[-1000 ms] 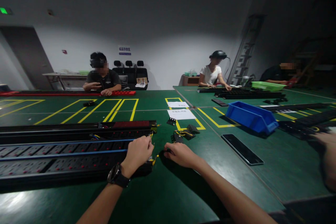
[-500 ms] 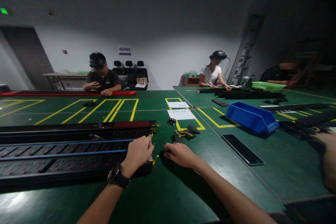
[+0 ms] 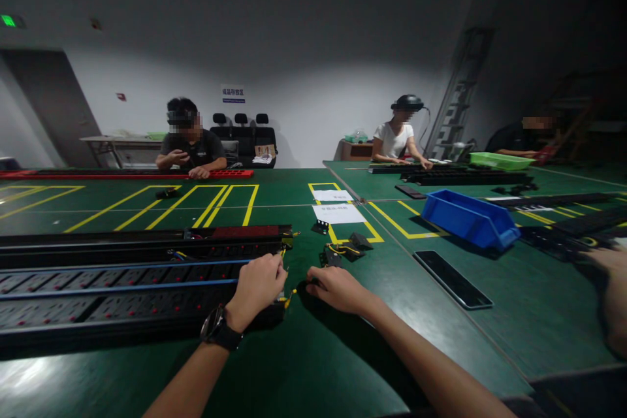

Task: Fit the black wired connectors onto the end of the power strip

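Note:
My left hand [image 3: 260, 284], with a black watch at the wrist, is closed at the right end of the black socket strips [image 3: 147, 304]; what its fingers grip is hidden. Yellow wires [image 3: 290, 298] stick out from the strip ends beside it. To the right, my right hand [image 3: 336, 287] is closed just above the green table [image 3: 343, 366], its fingertips pressed around something too small and dark to make out. Small black end pieces [image 3: 360, 241] with a yellow wire lie just beyond my right hand.
A phone [image 3: 453, 279] and a blue bin [image 3: 469, 219] are on the right. White papers [image 3: 337, 213] lie past the black pieces. Two people sit across the table, another is at the far right, and someone's hand [image 3: 610, 261] reaches in at the right edge.

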Demonstrator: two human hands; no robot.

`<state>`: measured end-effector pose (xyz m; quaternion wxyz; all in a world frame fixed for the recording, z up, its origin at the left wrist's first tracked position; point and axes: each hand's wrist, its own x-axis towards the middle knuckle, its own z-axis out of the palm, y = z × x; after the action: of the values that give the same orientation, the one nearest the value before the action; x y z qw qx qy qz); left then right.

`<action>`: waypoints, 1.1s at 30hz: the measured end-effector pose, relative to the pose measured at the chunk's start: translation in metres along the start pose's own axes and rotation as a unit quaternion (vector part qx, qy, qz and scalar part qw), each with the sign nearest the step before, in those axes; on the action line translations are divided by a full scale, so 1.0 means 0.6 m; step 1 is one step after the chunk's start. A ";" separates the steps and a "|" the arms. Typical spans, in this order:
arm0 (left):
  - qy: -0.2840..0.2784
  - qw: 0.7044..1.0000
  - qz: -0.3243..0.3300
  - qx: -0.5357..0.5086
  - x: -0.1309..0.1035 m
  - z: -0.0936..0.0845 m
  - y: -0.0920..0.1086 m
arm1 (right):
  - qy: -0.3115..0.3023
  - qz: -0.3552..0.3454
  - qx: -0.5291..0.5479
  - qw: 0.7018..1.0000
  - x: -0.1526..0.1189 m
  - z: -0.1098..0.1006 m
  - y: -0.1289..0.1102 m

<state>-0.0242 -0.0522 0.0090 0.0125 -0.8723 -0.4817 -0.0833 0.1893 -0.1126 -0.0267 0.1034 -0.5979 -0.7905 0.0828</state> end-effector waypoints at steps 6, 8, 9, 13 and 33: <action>-0.012 1.000 -0.014 -0.001 -0.001 -0.004 0.004 | 0.000 0.001 0.005 1.000 -0.001 0.000 0.001; -0.011 1.000 -0.013 -0.002 0.000 -0.003 0.004 | 0.000 0.000 0.007 1.000 0.000 0.000 0.001; -0.009 1.000 -0.010 -0.002 0.000 -0.003 0.003 | 0.001 -0.001 0.007 1.000 0.000 0.000 0.001; -0.001 1.000 -0.003 -0.003 0.000 -0.001 0.002 | 0.006 -0.004 0.003 1.000 0.001 0.001 0.001; 0.009 1.000 0.005 0.002 0.001 0.005 -0.002 | 0.005 -0.007 0.002 1.000 0.000 0.000 0.001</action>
<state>-0.0247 -0.0509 0.0063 0.0189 -0.8740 -0.4771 -0.0904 0.1898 -0.1127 -0.0270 0.1096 -0.5925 -0.7940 0.0807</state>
